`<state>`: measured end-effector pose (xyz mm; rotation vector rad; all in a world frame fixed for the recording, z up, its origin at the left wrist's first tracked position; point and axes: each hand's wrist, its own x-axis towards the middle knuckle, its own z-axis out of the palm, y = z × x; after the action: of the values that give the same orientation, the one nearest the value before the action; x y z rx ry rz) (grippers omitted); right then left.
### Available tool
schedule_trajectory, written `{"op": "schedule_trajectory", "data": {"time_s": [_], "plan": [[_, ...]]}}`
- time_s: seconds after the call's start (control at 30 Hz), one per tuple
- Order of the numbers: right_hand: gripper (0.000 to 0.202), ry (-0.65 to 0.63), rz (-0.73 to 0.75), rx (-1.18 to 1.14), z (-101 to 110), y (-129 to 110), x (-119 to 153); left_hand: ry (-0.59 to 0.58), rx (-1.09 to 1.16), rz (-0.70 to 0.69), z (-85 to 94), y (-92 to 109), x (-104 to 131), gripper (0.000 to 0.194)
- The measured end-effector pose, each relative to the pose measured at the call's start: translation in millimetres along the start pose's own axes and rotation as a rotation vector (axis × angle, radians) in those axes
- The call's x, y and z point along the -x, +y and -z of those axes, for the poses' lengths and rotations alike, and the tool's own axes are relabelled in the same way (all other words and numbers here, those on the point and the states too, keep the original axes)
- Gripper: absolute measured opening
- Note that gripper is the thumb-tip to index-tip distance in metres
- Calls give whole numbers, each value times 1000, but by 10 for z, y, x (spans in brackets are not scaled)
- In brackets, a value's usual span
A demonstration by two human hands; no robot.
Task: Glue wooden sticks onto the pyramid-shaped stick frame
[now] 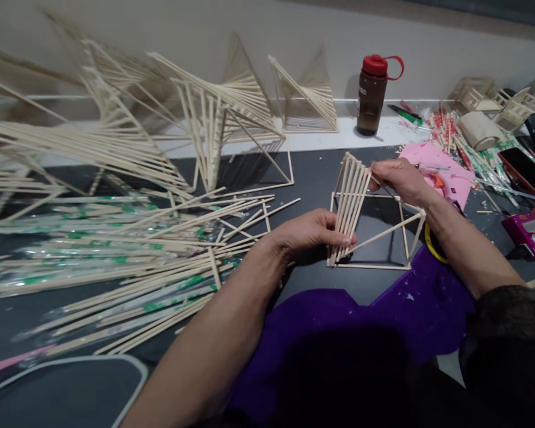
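Note:
A small frame of wooden sticks (370, 266) stands on the dark table in front of me, with a fan of several slanting sticks (353, 196) along its left side. My left hand (314, 232) pinches the lower part of that fan, thumb in front and the other fingers mostly hidden behind it. At the fan's upper right end, the closed fingers of my right hand (396, 177) grip the top of a stick. Whether the right fingers hold anything besides the frame is too small to tell.
Loose and wrapped chopsticks (160, 249) cover the table to the left. Finished stick structures (223, 101) stand behind. A brown bottle (371, 98) with a red lid is against the wall. To the right lie a pink sheet (455, 178), wrappers, a phone (524, 169) and a purple device (530, 235).

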<state>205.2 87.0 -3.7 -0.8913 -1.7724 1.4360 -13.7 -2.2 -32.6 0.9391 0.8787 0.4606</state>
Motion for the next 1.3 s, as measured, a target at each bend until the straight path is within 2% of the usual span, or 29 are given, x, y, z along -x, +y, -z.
{"op": "schedule_trajectory", "data": {"time_s": [0.13, 0.47, 0.67, 0.93, 1.3], "plan": [[45, -27, -28, -102, -1, -2, 1, 2, -5, 9, 11, -2, -6, 34], [49, -40, 52, 0, 8, 39, 5, 10, 2, 16, -19, 32, 8, 34], [43, -26, 53, 25, 18, 73, -4, -15, -10, 21, -21, 53, 3, 34], [39, -16, 77, 21, 12, 65, -14, 25, -9, 26, -31, 52, 6, 37], [32, -23, 65, 14, 17, 82, -26, 49, -59, -5, -24, 45, 15, 31]]}}
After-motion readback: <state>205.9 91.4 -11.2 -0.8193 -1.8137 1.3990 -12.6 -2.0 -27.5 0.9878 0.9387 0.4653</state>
